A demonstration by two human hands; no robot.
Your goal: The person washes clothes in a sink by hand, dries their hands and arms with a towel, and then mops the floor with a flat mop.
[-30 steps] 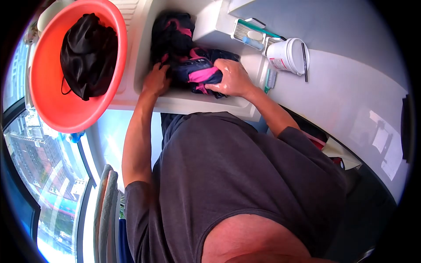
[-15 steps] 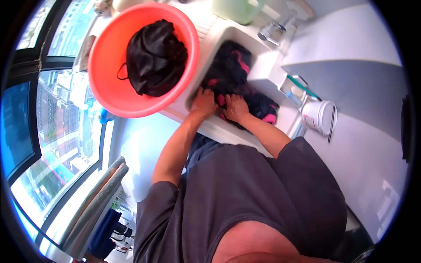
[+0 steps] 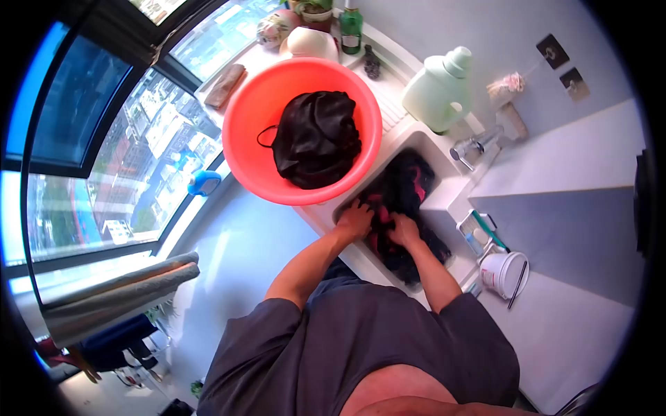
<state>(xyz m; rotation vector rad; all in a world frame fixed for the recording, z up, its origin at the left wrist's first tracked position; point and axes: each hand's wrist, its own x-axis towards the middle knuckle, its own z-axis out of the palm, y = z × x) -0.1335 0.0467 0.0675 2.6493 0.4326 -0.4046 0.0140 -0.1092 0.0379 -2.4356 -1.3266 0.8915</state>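
Observation:
Dark cloth with pink parts [image 3: 418,182] lies bunched in the white sink [image 3: 444,156]. My left hand [image 3: 355,220] rests on the cloth at the sink's left side, its fingers apart. Close beside it on the right, my right hand [image 3: 402,230] has its fingers curled into the same cloth, gripping it. A red basin [image 3: 246,156] stands at the upper left of the sink, with a black cloth [image 3: 317,139] heaped inside.
Behind the sink are a pale green jug [image 3: 433,93], a green bottle [image 3: 351,31] and a faucet [image 3: 472,149]. A white bucket [image 3: 501,274] and a small rack [image 3: 479,232] are at the right. Towels [image 3: 125,298] hang at the left.
The view has swung, so the basin and sink appear farther right and lower. My right hand has moved along the cloth toward my left hand.

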